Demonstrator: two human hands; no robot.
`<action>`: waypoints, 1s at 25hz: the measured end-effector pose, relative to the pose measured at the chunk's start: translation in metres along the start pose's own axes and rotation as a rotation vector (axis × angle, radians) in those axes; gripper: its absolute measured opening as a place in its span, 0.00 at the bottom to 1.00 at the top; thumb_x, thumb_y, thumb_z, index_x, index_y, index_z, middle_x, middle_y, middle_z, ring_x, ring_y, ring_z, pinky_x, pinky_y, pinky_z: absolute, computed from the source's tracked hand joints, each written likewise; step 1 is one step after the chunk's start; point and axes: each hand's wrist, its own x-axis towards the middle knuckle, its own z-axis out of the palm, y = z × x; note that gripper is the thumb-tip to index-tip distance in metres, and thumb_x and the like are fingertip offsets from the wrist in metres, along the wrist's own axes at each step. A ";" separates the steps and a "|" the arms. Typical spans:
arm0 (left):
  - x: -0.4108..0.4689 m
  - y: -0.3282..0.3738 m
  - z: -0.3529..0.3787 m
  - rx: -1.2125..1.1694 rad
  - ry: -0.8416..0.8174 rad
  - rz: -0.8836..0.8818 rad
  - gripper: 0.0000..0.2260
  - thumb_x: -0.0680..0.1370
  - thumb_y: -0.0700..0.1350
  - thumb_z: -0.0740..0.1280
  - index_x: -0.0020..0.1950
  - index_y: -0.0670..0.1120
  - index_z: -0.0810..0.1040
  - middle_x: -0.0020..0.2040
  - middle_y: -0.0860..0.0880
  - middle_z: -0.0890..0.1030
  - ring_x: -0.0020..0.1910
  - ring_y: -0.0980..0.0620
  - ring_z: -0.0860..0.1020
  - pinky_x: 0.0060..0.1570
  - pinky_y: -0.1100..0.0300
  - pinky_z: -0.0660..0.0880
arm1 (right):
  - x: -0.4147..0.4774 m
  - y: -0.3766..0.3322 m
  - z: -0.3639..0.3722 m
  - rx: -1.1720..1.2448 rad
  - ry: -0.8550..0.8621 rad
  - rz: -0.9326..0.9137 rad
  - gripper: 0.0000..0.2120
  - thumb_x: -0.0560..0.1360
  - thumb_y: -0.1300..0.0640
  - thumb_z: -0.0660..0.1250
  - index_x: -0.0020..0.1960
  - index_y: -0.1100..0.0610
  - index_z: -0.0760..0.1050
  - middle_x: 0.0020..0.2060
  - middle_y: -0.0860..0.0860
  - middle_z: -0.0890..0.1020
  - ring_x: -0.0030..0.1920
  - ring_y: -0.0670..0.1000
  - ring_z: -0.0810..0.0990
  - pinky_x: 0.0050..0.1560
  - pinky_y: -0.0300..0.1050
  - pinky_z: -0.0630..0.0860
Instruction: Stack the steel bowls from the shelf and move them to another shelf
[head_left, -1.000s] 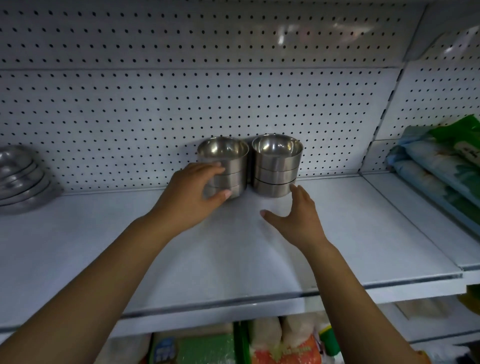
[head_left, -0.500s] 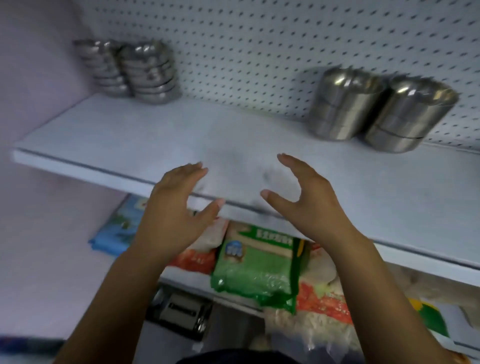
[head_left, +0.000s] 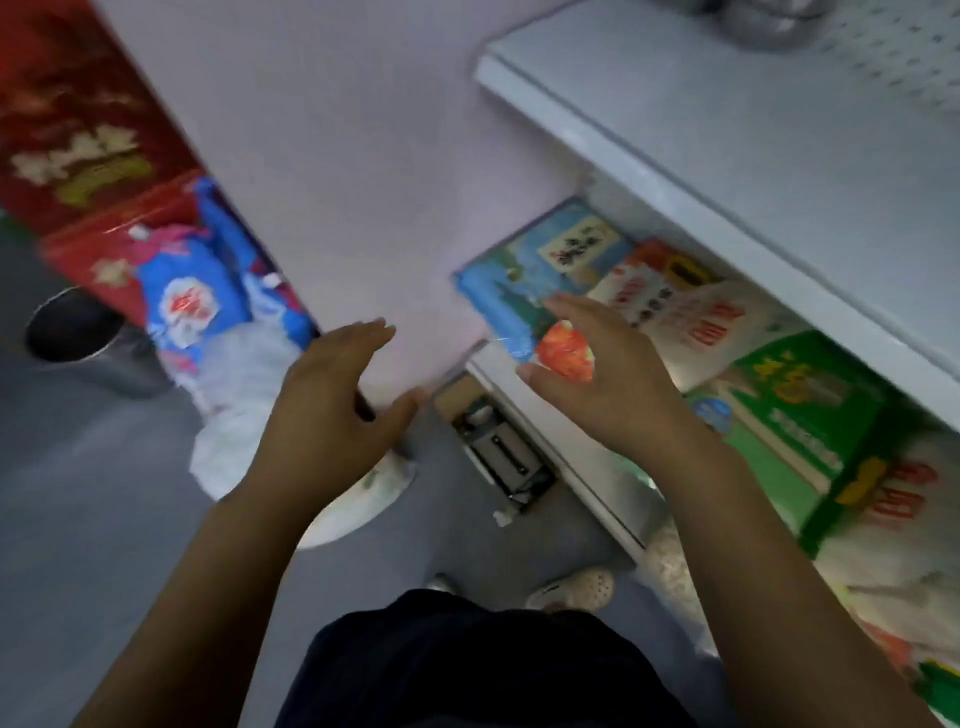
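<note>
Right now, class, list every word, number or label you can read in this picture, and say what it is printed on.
Nothing can be quoted, because motion blur smears all the print.
Blue bag: black characters on a pale label, too blurred.
White bag: red characters, too blurred.
Green bag: yellow characters, too blurred.
Red box: gold print, too blurred.
Blue pack: red mark in a white circle, too blurred.

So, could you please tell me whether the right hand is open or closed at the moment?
Open: the right hand has straight, spread fingers and nothing in it.
</note>
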 end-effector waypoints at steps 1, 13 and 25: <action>-0.017 -0.023 -0.020 0.019 0.049 -0.063 0.29 0.74 0.57 0.72 0.72 0.47 0.75 0.70 0.48 0.78 0.70 0.46 0.74 0.71 0.50 0.69 | 0.009 -0.022 0.023 0.017 -0.061 -0.052 0.32 0.75 0.50 0.78 0.76 0.53 0.73 0.76 0.49 0.73 0.77 0.48 0.68 0.74 0.34 0.59; -0.278 -0.131 -0.157 0.174 0.552 -0.931 0.26 0.77 0.55 0.72 0.73 0.47 0.74 0.70 0.49 0.77 0.71 0.48 0.72 0.70 0.52 0.69 | 0.011 -0.275 0.256 0.031 -0.767 -0.660 0.26 0.78 0.46 0.74 0.74 0.48 0.73 0.73 0.42 0.75 0.73 0.43 0.70 0.67 0.30 0.60; -0.372 -0.216 -0.236 0.229 0.728 -1.437 0.27 0.79 0.57 0.68 0.75 0.48 0.72 0.73 0.49 0.75 0.74 0.48 0.69 0.71 0.51 0.66 | -0.031 -0.456 0.453 0.039 -1.149 -1.038 0.27 0.78 0.48 0.74 0.74 0.52 0.74 0.73 0.45 0.76 0.74 0.45 0.72 0.68 0.29 0.61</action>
